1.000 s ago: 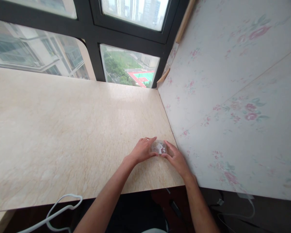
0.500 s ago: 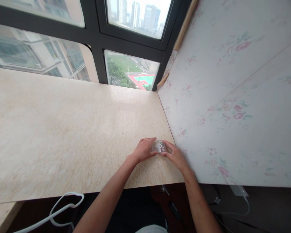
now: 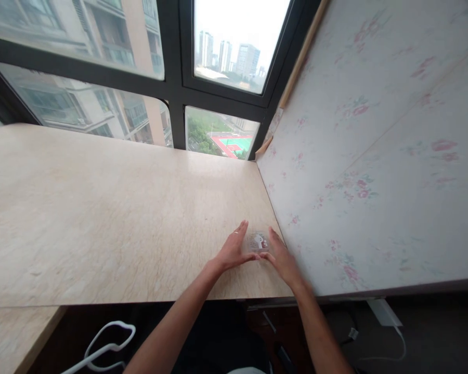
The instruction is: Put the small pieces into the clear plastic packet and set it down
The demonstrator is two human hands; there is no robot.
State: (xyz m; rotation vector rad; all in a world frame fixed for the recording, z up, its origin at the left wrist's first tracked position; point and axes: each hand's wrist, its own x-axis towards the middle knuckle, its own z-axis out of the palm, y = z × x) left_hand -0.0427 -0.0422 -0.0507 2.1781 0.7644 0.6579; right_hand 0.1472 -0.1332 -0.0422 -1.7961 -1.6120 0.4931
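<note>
Both hands rest at the near right corner of the counter (image 3: 113,208), close against the flowered wall panel (image 3: 374,156). Between them lies a small clear packet (image 3: 259,242) with a white-and-red shape inside (contents too small to identify), flat on the stone.

Left hand (image 3: 234,249): fingers straight and spread, laid along the packet's left edge, thumb turned in toward the near edge. It touches or nearly touches the packet; no pinch visible.

Right hand (image 3: 281,257): fingers extended along the packet's right edge, thumb meeting the left thumb at the near side. Open, flat, no closed grasp.

The packet sits framed by the two hands, not lifted.

Judgement: the work in hand appears to be squaring or steadying the packet on the counter. To do it well, press evenly from both sides so the thin film does not buckle, keep the fingertips low on the stone, and mind the wall just beyond the right hand, which leaves little room there.

A white cable (image 3: 105,345) hangs below the counter edge, well left of the hands.
</note>
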